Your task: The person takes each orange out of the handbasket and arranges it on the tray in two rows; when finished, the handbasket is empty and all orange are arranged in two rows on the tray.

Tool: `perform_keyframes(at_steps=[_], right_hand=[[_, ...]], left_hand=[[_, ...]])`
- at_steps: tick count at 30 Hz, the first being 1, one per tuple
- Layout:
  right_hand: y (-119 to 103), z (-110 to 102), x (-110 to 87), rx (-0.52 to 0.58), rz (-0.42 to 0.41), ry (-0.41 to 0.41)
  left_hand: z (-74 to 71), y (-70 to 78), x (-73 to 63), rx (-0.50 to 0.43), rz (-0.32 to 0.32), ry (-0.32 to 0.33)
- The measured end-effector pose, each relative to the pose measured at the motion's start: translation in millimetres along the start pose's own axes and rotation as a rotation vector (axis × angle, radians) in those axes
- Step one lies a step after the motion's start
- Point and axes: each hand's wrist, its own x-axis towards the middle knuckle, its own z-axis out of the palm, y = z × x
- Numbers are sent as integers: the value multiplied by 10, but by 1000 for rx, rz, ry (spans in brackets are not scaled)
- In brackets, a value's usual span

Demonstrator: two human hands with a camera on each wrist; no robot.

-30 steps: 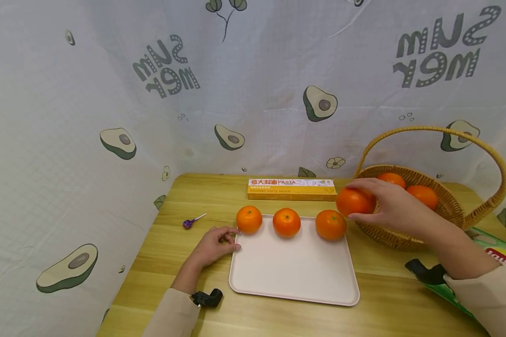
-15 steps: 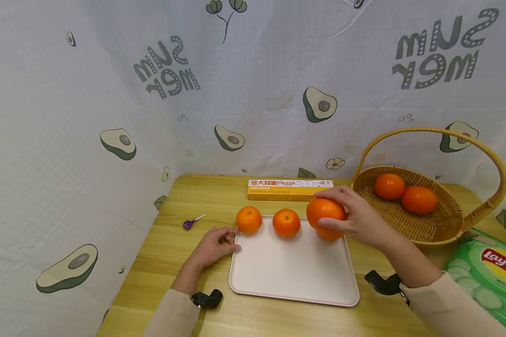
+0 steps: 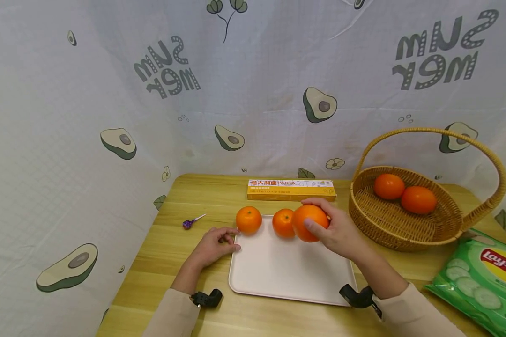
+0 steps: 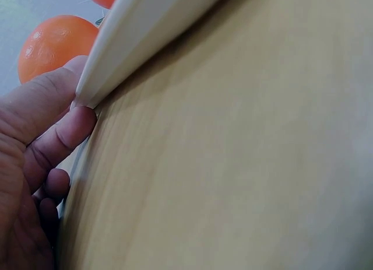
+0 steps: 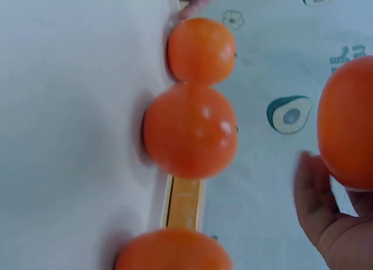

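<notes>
My right hand [image 3: 336, 230] holds an orange [image 3: 308, 222] above the back of a pale rectangular tray [image 3: 291, 276]. On the tray along the back edge sit a left orange [image 3: 249, 220] and a middle orange [image 3: 282, 223], the latter partly covered by the held one. A third orange [image 5: 175, 251] shows at the bottom of the right wrist view; in the head view the hand and held fruit hide it. My left hand [image 3: 214, 245] pinches the tray's left rim, with the thumb and a finger [image 4: 67, 130] on either side of it in the left wrist view.
At the right stands a wicker basket [image 3: 358, 220] with a tall handle and two oranges inside. A green chip bag [image 3: 476, 281] lies in front of it. Behind the tray is a yellow pasta box [image 3: 291, 191]; a purple lollipop [image 3: 188, 223] lies left.
My right hand has carried the orange leftward from beside the basket, past the right-hand orange, toward the middle one. The left hand has stayed at the tray's rim.
</notes>
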Motion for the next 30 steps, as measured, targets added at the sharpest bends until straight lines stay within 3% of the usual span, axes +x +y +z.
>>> perform_keyframes(at_steps=[9, 17, 22, 30], right_hand=[[4, 285, 4, 49, -25, -16], [-76, 438, 8, 124, 104, -97], [-91, 541, 0, 76, 100, -115], [-146, 703, -41, 44, 194, -192]], left_hand=[[-3, 8, 7, 4, -4, -1], [-4, -2, 9, 2, 1, 3], [-3, -7, 8, 0, -5, 1], [3, 1, 10, 5, -11, 0]])
